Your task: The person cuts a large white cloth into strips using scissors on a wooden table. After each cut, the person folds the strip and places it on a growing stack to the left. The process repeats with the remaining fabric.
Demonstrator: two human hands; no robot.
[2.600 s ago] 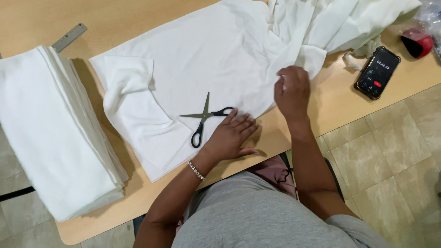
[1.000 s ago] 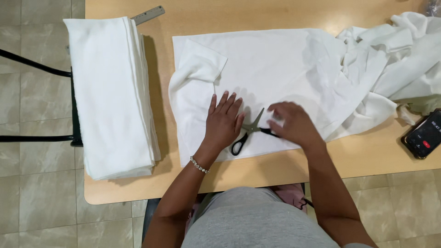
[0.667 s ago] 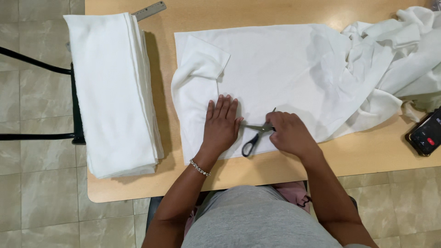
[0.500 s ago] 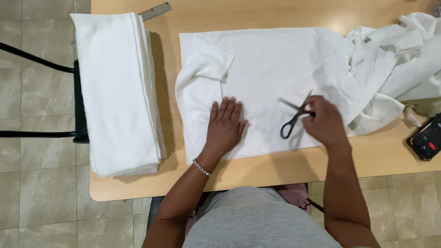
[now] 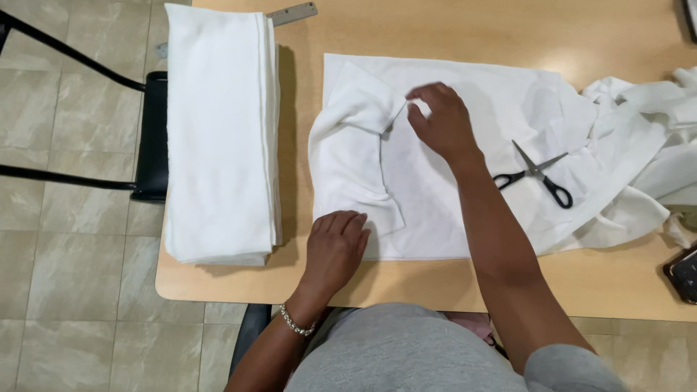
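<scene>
A white cloth (image 5: 472, 145) lies spread on the wooden table (image 5: 435, 36), its left part folded over into a flap (image 5: 348, 152). My left hand (image 5: 334, 247) rests flat on the cloth's near-left corner, fingers apart. My right hand (image 5: 439, 120) reaches across and pinches the flap's upper edge near the cloth's middle. Black-handled scissors (image 5: 537, 174) lie on the cloth to the right of my right forearm, touched by neither hand.
A thick stack of folded white fabric (image 5: 221, 131) lies along the table's left end, with a metal ruler (image 5: 290, 13) behind it. Crumpled white cloth (image 5: 646, 152) is heaped at right. A phone (image 5: 682, 272) sits near the right edge. A black chair frame (image 5: 149, 131) stands left.
My right hand set the scissors down on the cloth at right and moved left to grip the folded flap. My left hand slid toward the near-left corner.
</scene>
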